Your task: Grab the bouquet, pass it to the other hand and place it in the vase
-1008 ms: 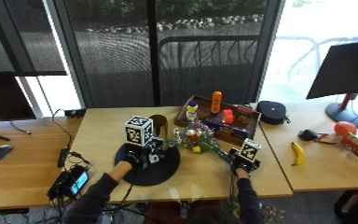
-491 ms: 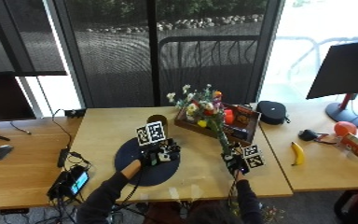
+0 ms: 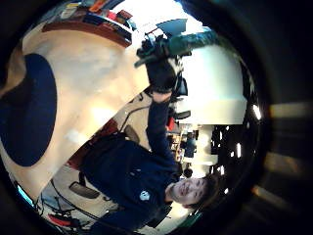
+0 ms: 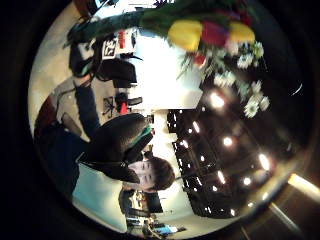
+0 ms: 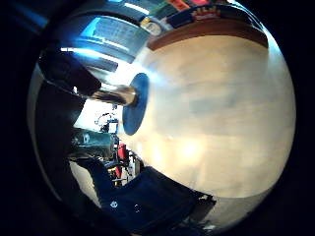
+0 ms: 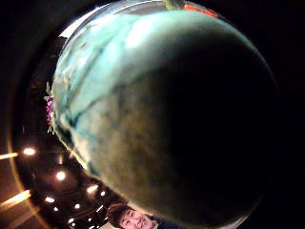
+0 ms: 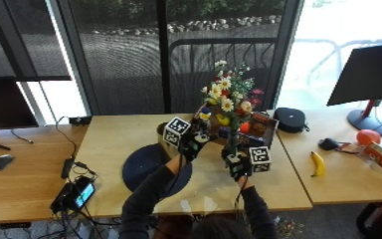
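My right hand (image 7: 236,167) grips the lower stems of the bouquet (image 7: 227,99) and holds it upright above the table; its yellow, red and white flowers stand high over the tray. The green stem bundle (image 6: 143,95) fills the right thumb side palm view. My left hand (image 7: 192,144) is raised just left of the stems, apart from them and holding nothing. From the left palm, the bouquet (image 4: 200,32) and the hand (image 3: 161,73) gripping it show a short way off. The brown vase (image 7: 160,129) stands at the far edge of the dark round mat (image 7: 144,167), partly hidden behind my left hand.
A wooden tray (image 7: 260,127) with small items sits behind the bouquet. A banana (image 7: 317,163) lies to the right, a black case (image 7: 289,119) beyond it, and a monitor (image 7: 370,74) at the far right. Cables and a device (image 7: 78,194) lie at the left.
My right hand has lifted the bouquet from low over the table to upright. My left hand has risen from the mat and moved right, toward the stems.
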